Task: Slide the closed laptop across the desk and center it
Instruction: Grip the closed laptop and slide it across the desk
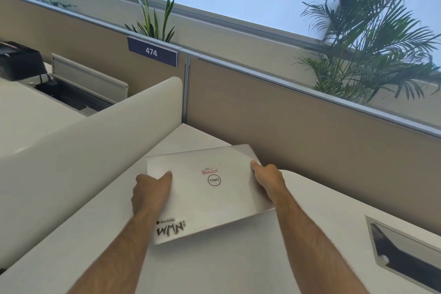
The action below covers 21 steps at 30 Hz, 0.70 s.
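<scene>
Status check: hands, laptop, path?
Left hand and right hand grip closed laptop by its sides. Laptop sits near desk's back corner. Cable cutout at right.

Laptop (210, 191) on the desk (238, 265), near its far left corner.

The left hand (151, 192) is on its left edge, the right hand (268, 178) on its right. A divider (83, 148) stands left of it, a partition (310, 131) behind, plants (372, 38) beyond that. A cable slot (405, 250) is set into the desk at right.
</scene>
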Each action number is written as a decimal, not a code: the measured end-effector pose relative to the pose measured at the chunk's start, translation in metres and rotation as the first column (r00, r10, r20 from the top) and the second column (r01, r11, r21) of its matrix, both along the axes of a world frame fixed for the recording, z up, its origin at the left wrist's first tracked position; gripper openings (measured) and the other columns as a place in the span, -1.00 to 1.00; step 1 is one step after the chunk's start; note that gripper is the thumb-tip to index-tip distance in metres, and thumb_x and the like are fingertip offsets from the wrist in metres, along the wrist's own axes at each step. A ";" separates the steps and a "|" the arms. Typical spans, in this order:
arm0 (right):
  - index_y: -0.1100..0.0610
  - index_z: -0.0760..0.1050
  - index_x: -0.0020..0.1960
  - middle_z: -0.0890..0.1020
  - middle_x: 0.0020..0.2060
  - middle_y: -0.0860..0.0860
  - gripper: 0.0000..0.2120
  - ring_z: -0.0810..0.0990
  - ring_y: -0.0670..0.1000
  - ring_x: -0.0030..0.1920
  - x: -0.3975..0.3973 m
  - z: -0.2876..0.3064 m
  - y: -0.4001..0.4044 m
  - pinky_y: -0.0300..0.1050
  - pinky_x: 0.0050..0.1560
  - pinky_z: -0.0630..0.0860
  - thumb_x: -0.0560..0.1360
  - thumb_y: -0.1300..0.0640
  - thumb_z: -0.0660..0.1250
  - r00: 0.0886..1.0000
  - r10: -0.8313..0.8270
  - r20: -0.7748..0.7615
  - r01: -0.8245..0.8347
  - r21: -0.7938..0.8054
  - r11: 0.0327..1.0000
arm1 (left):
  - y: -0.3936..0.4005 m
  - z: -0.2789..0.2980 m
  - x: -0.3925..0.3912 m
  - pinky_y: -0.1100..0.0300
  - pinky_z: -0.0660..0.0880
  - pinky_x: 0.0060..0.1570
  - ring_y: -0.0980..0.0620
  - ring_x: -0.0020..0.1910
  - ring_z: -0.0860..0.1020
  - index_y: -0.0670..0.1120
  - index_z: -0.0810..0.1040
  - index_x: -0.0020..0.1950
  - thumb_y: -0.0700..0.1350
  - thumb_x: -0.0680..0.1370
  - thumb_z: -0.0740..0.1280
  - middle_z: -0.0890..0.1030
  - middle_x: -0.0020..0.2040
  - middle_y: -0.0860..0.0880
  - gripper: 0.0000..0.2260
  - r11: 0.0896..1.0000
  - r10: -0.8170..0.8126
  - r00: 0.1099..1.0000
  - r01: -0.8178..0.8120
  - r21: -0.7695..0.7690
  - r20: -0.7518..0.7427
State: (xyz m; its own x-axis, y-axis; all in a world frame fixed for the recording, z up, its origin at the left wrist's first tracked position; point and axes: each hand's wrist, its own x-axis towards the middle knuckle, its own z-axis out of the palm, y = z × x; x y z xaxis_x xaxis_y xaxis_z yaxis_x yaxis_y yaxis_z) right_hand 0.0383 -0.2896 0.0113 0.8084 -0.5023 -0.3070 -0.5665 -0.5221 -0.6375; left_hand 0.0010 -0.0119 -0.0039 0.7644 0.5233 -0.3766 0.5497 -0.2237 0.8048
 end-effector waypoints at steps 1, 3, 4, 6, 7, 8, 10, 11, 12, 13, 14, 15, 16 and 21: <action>0.23 0.45 0.31 0.57 0.24 0.15 -0.36 0.54 0.21 0.20 -0.007 0.004 -0.001 0.05 0.20 0.48 0.48 -0.25 0.17 1.000 -0.007 -0.003 0.007 -0.004 1.000 | -0.002 0.003 -0.005 0.02 0.40 -0.04 -0.29 0.17 0.55 -0.26 0.40 0.30 0.13 0.49 0.38 0.57 0.23 -0.25 -0.43 1.000 -0.004 1.000 0.004 0.000 0.000; 0.21 0.47 0.30 0.58 0.23 0.14 -0.37 0.55 0.21 0.19 -0.022 0.013 -0.005 0.04 0.17 0.48 0.47 -0.25 0.17 1.000 -0.009 -0.003 0.009 -0.001 1.000 | -0.005 0.010 -0.015 0.03 0.41 -0.05 -0.29 0.15 0.55 -0.25 0.41 0.29 0.13 0.49 0.38 0.58 0.21 -0.25 -0.44 1.000 -0.015 1.000 0.015 -0.002 0.002; 0.19 0.50 0.28 0.59 0.21 0.13 -0.37 0.55 0.20 0.17 -0.029 0.017 -0.007 0.03 0.16 0.49 0.45 -0.26 0.17 1.000 -0.011 0.002 0.011 0.005 1.000 | -0.007 0.013 -0.021 0.03 0.42 -0.06 -0.29 0.14 0.56 -0.25 0.41 0.28 0.13 0.49 0.38 0.58 0.20 -0.24 -0.45 1.000 -0.023 1.000 0.023 -0.004 0.004; 0.14 0.54 0.23 0.61 0.18 0.10 -0.38 0.56 0.18 0.13 -0.042 0.024 -0.011 0.02 0.15 0.49 0.41 -0.29 0.16 1.000 -0.012 0.009 0.011 0.016 1.000 | -0.010 0.017 -0.031 0.02 0.43 -0.06 -0.28 0.12 0.56 -0.25 0.42 0.26 0.14 0.48 0.38 0.59 0.19 -0.24 -0.45 0.999 -0.041 0.999 0.041 -0.007 0.008; 0.15 0.53 0.24 0.61 0.18 0.10 -0.38 0.56 0.17 0.13 -0.049 0.027 -0.014 0.00 0.12 0.49 0.42 -0.28 0.16 1.000 -0.017 0.010 0.017 0.019 1.000 | -0.012 0.020 -0.036 0.03 0.43 -0.06 -0.28 0.13 0.56 -0.25 0.42 0.27 0.14 0.49 0.38 0.59 0.19 -0.24 -0.45 0.999 -0.048 0.999 0.048 -0.005 0.008; 0.17 0.49 0.27 0.59 0.20 0.11 -0.38 0.55 0.18 0.15 -0.057 0.030 -0.015 -0.02 0.08 0.46 0.45 -0.27 0.17 1.000 -0.026 0.009 0.026 0.017 1.000 | -0.013 0.023 -0.042 0.03 0.42 -0.06 -0.28 0.14 0.56 -0.25 0.41 0.28 0.14 0.49 0.38 0.58 0.20 -0.24 -0.45 0.999 -0.054 0.999 0.054 -0.002 0.007; 0.23 0.43 0.33 0.56 0.23 0.14 -0.39 0.53 0.19 0.18 -0.070 0.035 -0.020 -0.03 0.03 0.42 0.51 -0.23 0.18 0.999 -0.048 0.004 0.048 0.007 0.999 | -0.017 0.028 -0.053 0.03 0.42 -0.06 -0.28 0.15 0.56 -0.25 0.41 0.29 0.13 0.49 0.38 0.58 0.21 -0.24 -0.44 0.998 -0.065 0.998 0.065 0.005 0.004; 0.23 0.43 0.33 0.56 0.22 0.14 -0.39 0.53 0.19 0.18 -0.077 0.037 -0.022 -0.02 0.04 0.43 0.51 -0.22 0.18 0.999 -0.053 0.004 0.053 0.006 0.999 | -0.018 0.030 -0.059 0.03 0.42 -0.05 -0.28 0.14 0.56 -0.25 0.41 0.29 0.14 0.49 0.38 0.58 0.21 -0.23 -0.44 0.998 -0.070 0.998 0.070 0.008 0.003; 0.23 0.43 0.32 0.57 0.21 0.14 -0.40 0.54 0.19 0.17 -0.084 0.038 -0.024 -0.01 0.07 0.45 0.51 -0.22 0.19 0.998 -0.058 0.003 0.058 0.011 0.998 | -0.020 0.033 -0.065 0.03 0.43 -0.04 -0.28 0.14 0.56 -0.25 0.41 0.29 0.14 0.49 0.38 0.58 0.20 -0.23 -0.44 0.997 -0.074 0.997 0.074 0.011 0.004; 0.23 0.44 0.31 0.57 0.21 0.14 -0.40 0.54 0.19 0.16 -0.092 0.040 -0.026 0.01 0.09 0.47 0.51 -0.23 0.19 0.998 -0.061 0.006 0.061 0.015 0.998 | -0.021 0.035 -0.071 0.02 0.44 -0.03 -0.27 0.13 0.56 -0.24 0.41 0.28 0.14 0.48 0.38 0.58 0.19 -0.23 -0.44 0.997 -0.078 0.997 0.078 0.011 0.006; 0.22 0.44 0.30 0.57 0.20 0.14 -0.40 0.54 0.19 0.15 -0.099 0.042 -0.027 0.02 0.11 0.47 0.51 -0.23 0.19 0.998 -0.065 0.009 0.065 0.016 0.998 | -0.022 0.036 -0.077 0.01 0.44 -0.02 -0.27 0.13 0.56 -0.24 0.41 0.28 0.14 0.48 0.38 0.58 0.19 -0.22 -0.44 0.996 -0.085 0.996 0.085 0.010 0.006; 0.22 0.44 0.30 0.57 0.20 0.15 -0.40 0.55 0.19 0.15 -0.106 0.043 -0.028 0.02 0.11 0.47 0.51 -0.23 0.19 0.998 -0.069 0.009 0.069 0.017 0.997 | -0.022 0.038 -0.083 0.01 0.45 -0.01 -0.27 0.13 0.56 -0.24 0.40 0.28 0.15 0.48 0.38 0.58 0.19 -0.22 -0.44 0.996 -0.091 0.996 0.091 0.009 0.005; 0.23 0.44 0.30 0.57 0.21 0.15 -0.40 0.55 0.19 0.14 -0.112 0.044 -0.030 0.01 0.10 0.47 0.51 -0.24 0.19 0.997 -0.073 0.010 0.073 0.017 0.997 | -0.023 0.039 -0.089 0.00 0.46 0.00 -0.27 0.13 0.56 -0.24 0.41 0.27 0.15 0.48 0.38 0.58 0.19 -0.23 -0.44 0.995 -0.097 0.995 0.097 0.009 0.002; 0.24 0.42 0.31 0.55 0.23 0.16 -0.40 0.52 0.16 0.05 -0.148 0.054 -0.032 -0.02 0.03 0.44 0.52 -0.23 0.19 0.995 -0.096 0.004 0.096 0.001 0.995 | -0.024 0.045 -0.120 0.00 0.49 0.00 -0.27 0.09 0.57 -0.23 0.42 0.26 0.15 0.47 0.38 0.60 0.16 -0.22 -0.45 0.993 -0.119 0.993 0.119 0.004 -0.007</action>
